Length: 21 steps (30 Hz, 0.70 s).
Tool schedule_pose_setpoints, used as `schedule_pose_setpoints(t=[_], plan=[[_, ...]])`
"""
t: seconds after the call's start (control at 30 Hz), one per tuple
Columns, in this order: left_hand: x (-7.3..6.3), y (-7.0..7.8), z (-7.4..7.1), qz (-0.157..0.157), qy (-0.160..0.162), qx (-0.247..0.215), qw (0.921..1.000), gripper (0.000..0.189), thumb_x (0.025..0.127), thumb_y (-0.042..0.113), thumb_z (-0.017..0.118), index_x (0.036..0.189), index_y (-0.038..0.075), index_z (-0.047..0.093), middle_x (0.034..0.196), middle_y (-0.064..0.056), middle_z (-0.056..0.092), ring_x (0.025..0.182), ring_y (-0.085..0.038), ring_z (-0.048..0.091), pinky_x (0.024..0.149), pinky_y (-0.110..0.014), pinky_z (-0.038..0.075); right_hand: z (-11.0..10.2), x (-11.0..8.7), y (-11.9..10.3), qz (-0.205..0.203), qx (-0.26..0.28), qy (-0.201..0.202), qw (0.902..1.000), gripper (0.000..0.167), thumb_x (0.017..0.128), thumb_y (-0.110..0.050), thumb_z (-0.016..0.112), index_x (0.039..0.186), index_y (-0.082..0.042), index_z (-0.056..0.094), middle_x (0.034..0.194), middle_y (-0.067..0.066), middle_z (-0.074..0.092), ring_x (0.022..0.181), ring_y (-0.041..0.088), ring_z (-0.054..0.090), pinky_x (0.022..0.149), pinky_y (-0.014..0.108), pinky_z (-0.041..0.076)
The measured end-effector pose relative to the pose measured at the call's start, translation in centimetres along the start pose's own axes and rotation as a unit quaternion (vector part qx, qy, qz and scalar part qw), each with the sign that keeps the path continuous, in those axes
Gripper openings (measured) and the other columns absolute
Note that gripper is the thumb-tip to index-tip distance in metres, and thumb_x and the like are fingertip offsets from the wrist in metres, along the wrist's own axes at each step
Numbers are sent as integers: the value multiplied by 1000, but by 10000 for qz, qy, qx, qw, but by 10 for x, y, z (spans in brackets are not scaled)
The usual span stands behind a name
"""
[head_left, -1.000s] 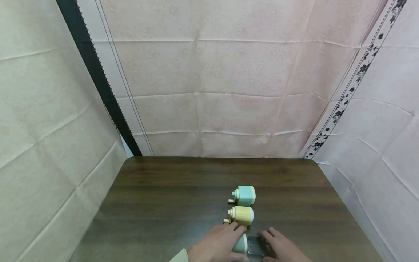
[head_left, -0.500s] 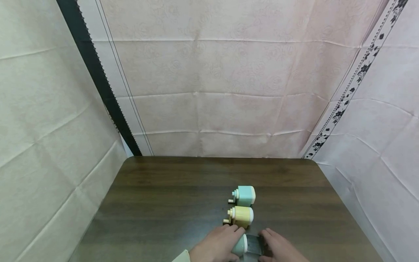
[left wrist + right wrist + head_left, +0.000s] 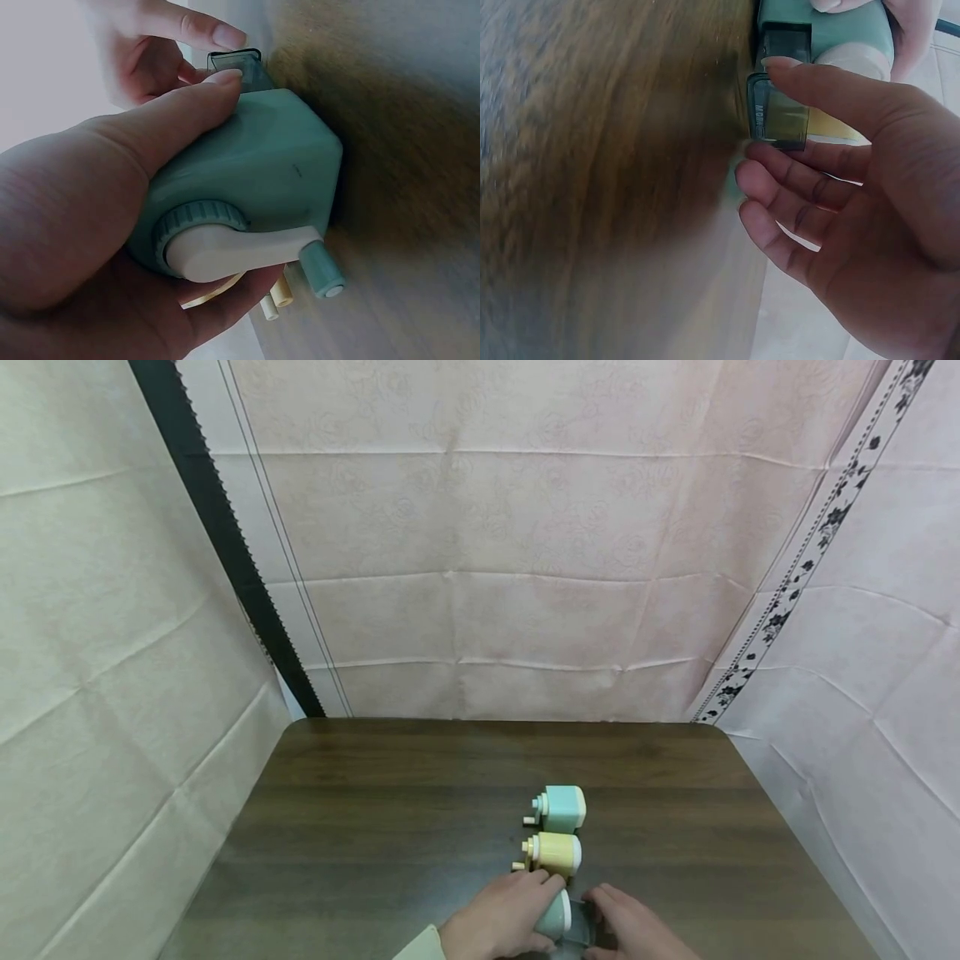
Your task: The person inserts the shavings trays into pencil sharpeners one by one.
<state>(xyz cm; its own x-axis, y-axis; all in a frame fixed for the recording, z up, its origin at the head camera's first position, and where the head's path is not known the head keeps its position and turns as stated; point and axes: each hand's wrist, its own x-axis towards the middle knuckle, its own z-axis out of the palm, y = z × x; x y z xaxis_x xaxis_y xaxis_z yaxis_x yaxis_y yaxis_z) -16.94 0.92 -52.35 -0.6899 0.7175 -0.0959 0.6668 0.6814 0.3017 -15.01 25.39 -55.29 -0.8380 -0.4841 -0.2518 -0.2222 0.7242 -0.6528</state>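
Observation:
A green crank pencil sharpener (image 3: pixel 255 161) lies low over the wooden table, its white crank handle (image 3: pixel 232 251) facing the left wrist camera. My left hand (image 3: pixel 497 914) grips its body, thumb along one side and fingers beneath in the left wrist view. From the sharpener's other end sticks out a clear smoky shavings drawer (image 3: pixel 780 116), partly outside the body. My right hand (image 3: pixel 636 927) pinches that drawer between thumb and index finger; its other fingers are loosely bent. In the head view the hands cover much of both pieces.
Beyond the hands stand a yellow pencil sharpener (image 3: pixel 557 853) and, farther back, a light blue one (image 3: pixel 562 808), their cranks to the left. The dark wooden table (image 3: pixel 375 818) ends at a pale cloth backdrop (image 3: pixel 487 610) with cloth on both sides.
My right hand has shifted a little left and my left hand slightly right, so the hands are closer together. Less of the drawer shows between them in the head view.

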Motion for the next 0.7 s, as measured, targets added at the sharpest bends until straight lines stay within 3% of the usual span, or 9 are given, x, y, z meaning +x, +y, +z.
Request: schedule_pose_setpoints(t=[0.33,0.7], plan=[[2,-2,0,0,-88,-180,9998,55,82,44,93,123,25,62,105,15,62,89,0,57,80,-24,52,4,4,-1,-133,408,-87,9990,45,88,-23,89,122,-5,65,103,-3,61,83,6,59,71,31,57],[1,-2,2,87,-38,-31,10000,55,83,47,91,123,27,60,106,15,61,90,0,57,80,-24,52,8,5,0,-479,325,151,9982,50,86,-24,91,123,-4,64,104,-3,62,82,3,58,68,28,54]])
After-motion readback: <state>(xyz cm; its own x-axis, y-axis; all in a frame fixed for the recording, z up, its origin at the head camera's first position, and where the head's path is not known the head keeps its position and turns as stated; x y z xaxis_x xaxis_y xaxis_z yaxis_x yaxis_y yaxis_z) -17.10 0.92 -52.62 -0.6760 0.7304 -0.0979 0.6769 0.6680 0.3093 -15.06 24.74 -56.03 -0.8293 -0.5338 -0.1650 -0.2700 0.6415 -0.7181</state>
